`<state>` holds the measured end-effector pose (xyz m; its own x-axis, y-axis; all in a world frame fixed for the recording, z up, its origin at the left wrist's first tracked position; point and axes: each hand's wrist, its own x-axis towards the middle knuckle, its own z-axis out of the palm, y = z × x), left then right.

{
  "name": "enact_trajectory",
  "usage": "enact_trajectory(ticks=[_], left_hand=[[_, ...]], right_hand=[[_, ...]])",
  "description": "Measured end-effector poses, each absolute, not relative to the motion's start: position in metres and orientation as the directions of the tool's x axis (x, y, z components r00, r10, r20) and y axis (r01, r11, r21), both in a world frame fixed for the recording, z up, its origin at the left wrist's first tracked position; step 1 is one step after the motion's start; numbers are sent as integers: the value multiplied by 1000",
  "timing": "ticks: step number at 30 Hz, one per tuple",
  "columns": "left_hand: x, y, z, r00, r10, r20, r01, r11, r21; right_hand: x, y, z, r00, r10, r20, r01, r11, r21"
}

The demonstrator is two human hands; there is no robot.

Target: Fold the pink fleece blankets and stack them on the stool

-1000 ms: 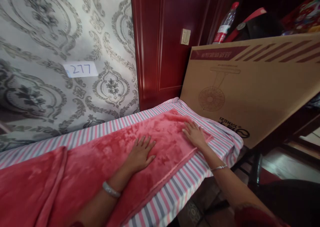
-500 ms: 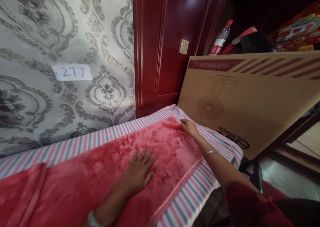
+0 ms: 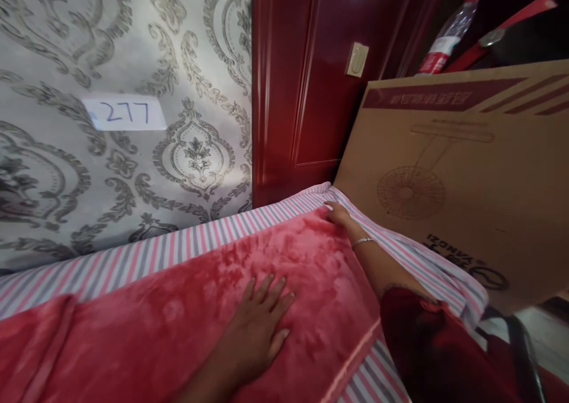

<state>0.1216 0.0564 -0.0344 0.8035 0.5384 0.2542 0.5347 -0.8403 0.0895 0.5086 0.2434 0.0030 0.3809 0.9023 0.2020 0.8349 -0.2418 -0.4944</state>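
A plush red blanket [image 3: 186,314] lies folded into a long strip on a striped sheet [image 3: 169,243]. My left hand [image 3: 255,326] rests flat on top of the blanket, palm down and fingers spread. At the far right corner of the blanket is my right hand [image 3: 340,214], a bracelet on its wrist. Its fingers are curled at the blanket's edge and appear closed on it; the fingertips are partly hidden. Toward the left, the blanket has a raised fold [image 3: 48,344] running across it.
A large cardboard box [image 3: 453,172] stands against the right end of the bed, with a plastic bottle [image 3: 448,41] behind its top edge. Patterned wallpaper [image 3: 195,148] carrying a paper marked 277 [image 3: 127,112] and a dark red wooden panel [image 3: 284,95] border the far side.
My right hand has reached a little farther along the blanket's end, to its far corner. My left hand stays flat on the blanket. The view has moved closer.
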Motion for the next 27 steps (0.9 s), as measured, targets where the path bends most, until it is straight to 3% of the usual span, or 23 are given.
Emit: enact_trajectory(ticks=[6, 13, 18, 20, 22, 24, 27], left_hand=[[122, 54, -34, 809, 531, 252, 528, -845, 88], [122, 48, -27, 806, 545, 231, 541, -837, 87], [122, 48, -27, 803, 542, 249, 532, -839, 113], [122, 49, -28, 797, 544, 262, 531, -838, 123], [123, 49, -29, 797, 546, 259, 530, -837, 136], [123, 50, -28, 798, 554, 236, 533, -832, 153], [123, 49, -25, 807, 557, 195, 531, -829, 173]], right_hand=[[512, 263, 3, 363, 870, 333, 835, -144, -532], [504, 267, -18, 431, 836, 340, 827, -216, -519], [485, 261, -12, 391, 844, 368, 868, -207, -451], [466, 250, -10, 294, 872, 390, 905, -123, -408], [442, 232, -14, 67, 925, 373, 942, 64, -329], [420, 211, -22, -276, 925, 262, 916, 336, -219], [400, 188, -31, -432, 898, 87, 879, 441, -181]])
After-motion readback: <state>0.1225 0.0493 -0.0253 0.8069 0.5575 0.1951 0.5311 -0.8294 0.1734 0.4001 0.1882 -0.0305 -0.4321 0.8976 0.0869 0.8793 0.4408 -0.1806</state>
